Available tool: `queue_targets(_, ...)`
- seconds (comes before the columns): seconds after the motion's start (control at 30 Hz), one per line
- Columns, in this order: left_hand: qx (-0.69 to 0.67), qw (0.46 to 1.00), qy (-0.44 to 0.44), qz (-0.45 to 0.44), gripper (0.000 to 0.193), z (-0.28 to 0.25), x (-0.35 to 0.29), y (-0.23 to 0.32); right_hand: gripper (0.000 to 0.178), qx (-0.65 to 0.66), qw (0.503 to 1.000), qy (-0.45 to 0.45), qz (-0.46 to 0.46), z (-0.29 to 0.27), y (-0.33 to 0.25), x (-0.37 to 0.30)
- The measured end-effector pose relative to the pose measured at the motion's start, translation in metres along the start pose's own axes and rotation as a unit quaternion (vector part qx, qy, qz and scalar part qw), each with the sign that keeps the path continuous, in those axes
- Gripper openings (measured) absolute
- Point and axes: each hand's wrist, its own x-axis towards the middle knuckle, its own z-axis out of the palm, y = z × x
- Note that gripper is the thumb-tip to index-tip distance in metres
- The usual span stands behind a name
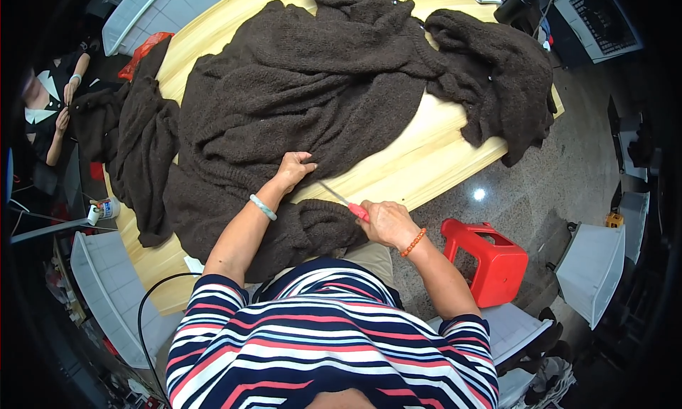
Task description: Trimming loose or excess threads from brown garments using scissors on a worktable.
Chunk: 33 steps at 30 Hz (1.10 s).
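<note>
Dark brown knitwear (305,75) lies bunched over the wooden table, with folds reaching down to my lap. My left hand (295,171) rests at the near edge of the knit, its fingers closed in a pinch on the fabric. In my right hand (389,223) is a thin metal-shafted tool with a red handle (359,211). Its shaft points up and left toward my left fingertips, over the bare strip of table; the exact kind of tip is too small to make out.
The pale wooden table (398,160) ends in a curved edge. A red plastic stool (497,267) stands on the floor at the right. Grey-white bins (590,267) flank the area. Another person's hands (67,103) hold the knitwear at the far left. A black cable (142,316) loops at lower left.
</note>
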Motion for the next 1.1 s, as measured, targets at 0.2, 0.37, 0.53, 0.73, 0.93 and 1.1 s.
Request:
queue_targets(0.2, 0.017, 0.999, 0.012, 0.026, 0.022, -0.007, -0.009, -0.001, 0.021, 0.002, 0.998, 0.027, 0.048, -0.006, 0.003, 0.002)
queue_targets(0.37, 0.174, 0.983, -0.039, 0.031, 0.020, -0.041, -0.039, 0.006, 0.020, 0.007, 0.999, 0.021, 0.031, -0.010, 0.004, -0.008)
queue_targets(0.53, 0.074, 0.997, -0.011, 0.013, 0.017, -0.044, -0.049, -0.007, 0.020, 0.007, 0.999, 0.006, 0.030, -0.007, -0.005, -0.004)
queue_targets(0.73, 0.026, 0.999, -0.004, -0.031, 0.016, -0.033, -0.046, -0.018, 0.021, -0.004, 0.999, -0.022, -0.026, 0.009, -0.016, 0.009)
queue_targets(0.93, -0.161, 0.979, -0.047, -0.113, 0.021, -0.038, -0.039, -0.023, 0.025, -0.006, 0.995, -0.066, -0.077, 0.021, -0.026, 0.014)
queue_targets(1.1, -0.181, 0.973, -0.072, -0.123, 0.025, -0.041, -0.039, -0.015, 0.024, 0.003, 1.000, -0.013, -0.015, 0.015, -0.017, 0.012)
